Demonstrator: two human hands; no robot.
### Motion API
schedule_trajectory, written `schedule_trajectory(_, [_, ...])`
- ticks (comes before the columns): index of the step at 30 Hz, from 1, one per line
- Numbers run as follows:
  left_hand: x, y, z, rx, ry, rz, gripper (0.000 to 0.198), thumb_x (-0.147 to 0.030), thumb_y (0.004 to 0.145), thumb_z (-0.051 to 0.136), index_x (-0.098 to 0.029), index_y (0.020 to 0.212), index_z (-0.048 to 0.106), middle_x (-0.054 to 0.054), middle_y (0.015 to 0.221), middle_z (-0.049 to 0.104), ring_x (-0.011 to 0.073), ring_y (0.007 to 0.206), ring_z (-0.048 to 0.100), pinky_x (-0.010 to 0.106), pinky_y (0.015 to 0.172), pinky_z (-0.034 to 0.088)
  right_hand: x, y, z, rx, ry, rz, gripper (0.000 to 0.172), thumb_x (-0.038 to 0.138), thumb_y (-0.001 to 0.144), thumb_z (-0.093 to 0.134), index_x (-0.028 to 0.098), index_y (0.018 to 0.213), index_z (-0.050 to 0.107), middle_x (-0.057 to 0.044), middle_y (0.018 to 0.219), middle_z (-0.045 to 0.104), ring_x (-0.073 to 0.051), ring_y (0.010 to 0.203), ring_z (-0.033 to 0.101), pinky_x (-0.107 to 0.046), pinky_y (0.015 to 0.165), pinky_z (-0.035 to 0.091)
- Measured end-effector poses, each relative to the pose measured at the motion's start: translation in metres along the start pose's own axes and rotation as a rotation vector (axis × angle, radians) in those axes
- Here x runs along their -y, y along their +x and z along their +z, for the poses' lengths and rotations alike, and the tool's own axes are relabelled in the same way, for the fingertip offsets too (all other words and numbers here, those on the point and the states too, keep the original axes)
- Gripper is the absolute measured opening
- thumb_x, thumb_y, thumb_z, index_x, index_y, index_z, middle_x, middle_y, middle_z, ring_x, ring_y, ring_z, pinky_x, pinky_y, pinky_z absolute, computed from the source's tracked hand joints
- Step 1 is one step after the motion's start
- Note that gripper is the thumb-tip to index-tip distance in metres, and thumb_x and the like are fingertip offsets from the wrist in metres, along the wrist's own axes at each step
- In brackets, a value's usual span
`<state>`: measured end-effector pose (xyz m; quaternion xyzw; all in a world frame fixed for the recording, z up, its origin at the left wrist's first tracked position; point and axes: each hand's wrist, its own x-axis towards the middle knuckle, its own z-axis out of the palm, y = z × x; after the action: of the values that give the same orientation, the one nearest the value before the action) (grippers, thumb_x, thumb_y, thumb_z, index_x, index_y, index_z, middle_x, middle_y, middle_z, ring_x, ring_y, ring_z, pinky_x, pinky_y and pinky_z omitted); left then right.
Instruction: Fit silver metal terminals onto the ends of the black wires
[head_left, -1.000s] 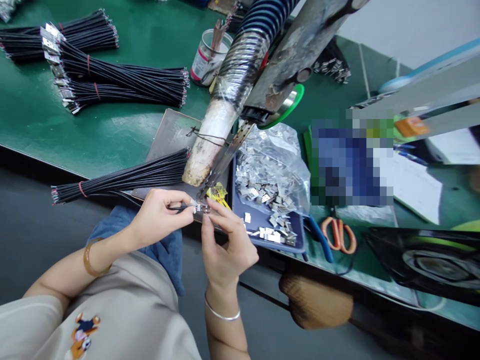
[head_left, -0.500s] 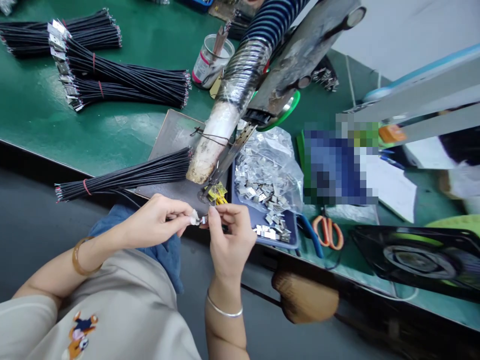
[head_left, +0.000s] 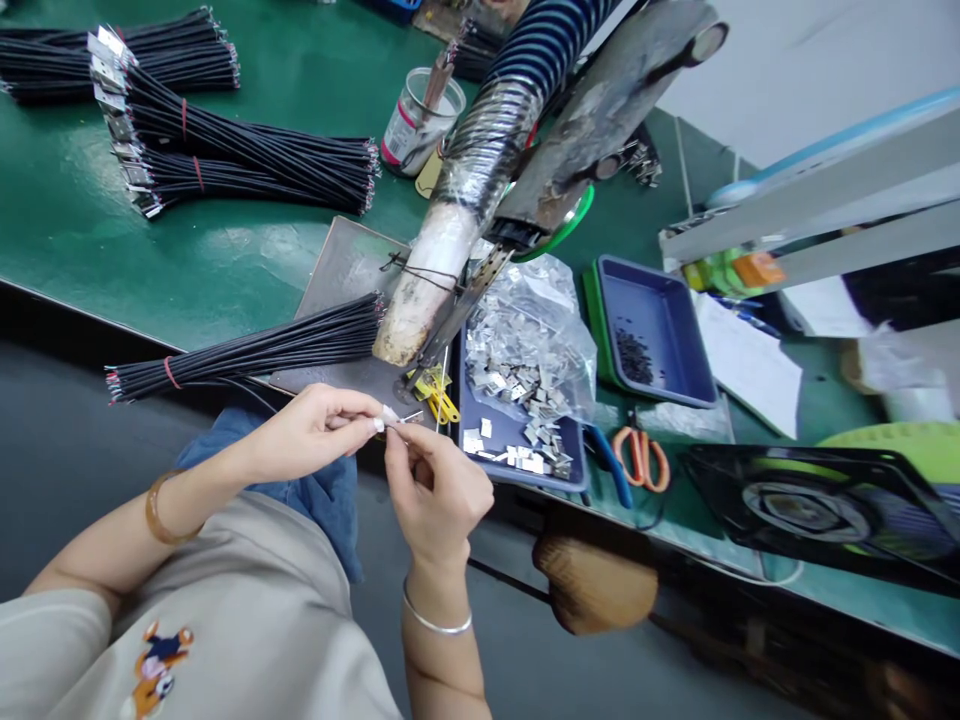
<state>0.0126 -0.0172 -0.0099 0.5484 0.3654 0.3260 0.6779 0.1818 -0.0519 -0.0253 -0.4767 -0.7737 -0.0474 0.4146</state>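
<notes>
Showing metal conn. (head_left: 410,417) @ tips of L grip (head_left: 311,432) & R grip (head_left: 442,487).

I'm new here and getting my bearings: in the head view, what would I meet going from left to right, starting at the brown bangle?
Brown bangle → left grip → right grip → orange-handled tool → black-framed fan. Overlapping things are left out.

glossy green worktop (head_left: 67,240) catching light, brown seat (head_left: 600,585) below its edge, grey floor (head_left: 60,450), pale wall (head_left: 780,80)
</notes>
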Motion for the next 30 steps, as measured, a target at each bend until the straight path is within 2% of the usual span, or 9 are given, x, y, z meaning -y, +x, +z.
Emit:
schedule_trajectory(6, [0.008, 0.000, 0.005, -0.087, 0.050, 0.006, 0.026, -0.032, 0.080, 0.068, -0.008, 0.090, 0.073, -0.003, 0.062, 0.050, 0.0089, 0.057, 0.039, 0.020, 0.052, 0.035, 0.000, -0.005, 0.000, -0.011, 0.011, 0.101, 0.006, 0.015, 0.093, 0.064, 0.021, 0.091, 0.063, 0.007, 0.060, 0.064, -0.006, 0.040, 0.049, -0.019, 0.046, 0.040])
schedule_trajectory(10, [0.012, 0.000, 0.011, -0.165, 0.138, 0.063, 0.024, -0.030, 0.084, 0.063, -0.009, 0.087, 0.073, -0.001, 0.064, 0.055, 0.0096, 0.060, 0.042, 0.021, 0.056, 0.038, 0.003, -0.006, 0.001, -0.015, 0.065, 0.189, 0.007, 0.016, 0.094, 0.062, 0.020, 0.089, 0.063, 0.007, 0.060, 0.061, -0.005, 0.041, 0.047, -0.017, 0.045, 0.038])
schedule_trajectory(13, [0.013, 0.000, 0.013, -0.200, 0.279, 0.116, 0.022, -0.026, 0.088, 0.057, -0.010, 0.088, 0.072, -0.005, 0.060, 0.048, 0.0083, 0.057, 0.037, 0.020, 0.054, 0.033, 0.004, -0.005, 0.001, 0.030, 0.209, 0.342, 0.009, 0.018, 0.094, 0.062, 0.020, 0.085, 0.061, 0.008, 0.058, 0.057, -0.004, 0.041, 0.046, -0.016, 0.044, 0.039])
schedule_trajectory(16, [0.012, -0.001, 0.013, -0.191, 0.347, 0.160, 0.021, -0.024, 0.090, 0.053, -0.010, 0.084, 0.068, -0.008, 0.056, 0.037, 0.0073, 0.054, 0.031, 0.020, 0.052, 0.028, 0.002, -0.004, 0.000, 0.126, 0.470, 0.556, 0.014, 0.025, 0.095, 0.060, 0.020, 0.081, 0.059, 0.008, 0.057, 0.055, -0.005, 0.042, 0.047, -0.016, 0.042, 0.038])
schedule_trajectory(18, [0.010, -0.001, 0.013, -0.180, 0.344, 0.165, 0.021, -0.023, 0.090, 0.052, -0.011, 0.082, 0.067, -0.008, 0.055, 0.033, 0.0068, 0.054, 0.028, 0.020, 0.051, 0.024, 0.001, -0.003, -0.001, 0.118, 0.571, 0.643, 0.019, 0.029, 0.094, 0.060, 0.021, 0.077, 0.059, 0.008, 0.056, 0.053, -0.006, 0.042, 0.047, -0.016, 0.040, 0.037])
schedule_trajectory(21, [0.008, 0.001, 0.013, -0.189, 0.266, 0.121, 0.021, -0.025, 0.090, 0.053, -0.011, 0.078, 0.064, -0.009, 0.056, 0.028, 0.0065, 0.053, 0.024, 0.021, 0.049, 0.020, 0.000, -0.005, -0.003, -0.112, 0.527, 0.635, 0.016, 0.032, 0.092, 0.064, 0.021, 0.080, 0.061, 0.007, 0.058, 0.053, -0.007, 0.043, 0.050, -0.018, 0.041, 0.038])
schedule_trajectory(24, [0.006, 0.005, 0.013, -0.212, 0.172, 0.077, 0.021, -0.025, 0.087, 0.054, -0.012, 0.072, 0.061, -0.008, 0.057, 0.027, 0.0062, 0.053, 0.022, 0.021, 0.047, 0.018, -0.001, -0.008, -0.003, -0.369, 0.480, 0.537, 0.007, 0.028, 0.094, 0.061, 0.023, 0.098, 0.061, 0.009, 0.060, 0.057, -0.007, 0.040, 0.051, -0.019, 0.042, 0.042])
schedule_trajectory(27, [0.004, 0.009, 0.013, -0.214, 0.112, 0.067, 0.020, -0.026, 0.085, 0.054, -0.013, 0.070, 0.059, -0.008, 0.056, 0.027, 0.0060, 0.051, 0.021, 0.021, 0.047, 0.017, -0.002, -0.012, 0.000, -0.375, 0.419, 0.455, 0.014, 0.018, 0.097, 0.057, 0.024, 0.110, 0.059, 0.004, 0.076, 0.073, -0.009, 0.046, 0.064, -0.022, 0.046, 0.052])
schedule_trajectory(30, [0.003, 0.012, 0.014, -0.229, 0.085, 0.069, 0.020, -0.027, 0.084, 0.055, -0.013, 0.070, 0.059, -0.008, 0.055, 0.027, 0.0061, 0.051, 0.022, 0.021, 0.047, 0.017, -0.006, -0.015, 0.005, -0.256, 0.308, 0.342, 0.017, 0.011, 0.093, 0.063, 0.023, 0.106, 0.063, -0.002, 0.096, 0.079, -0.017, 0.077, 0.079, -0.030, 0.068, 0.065])
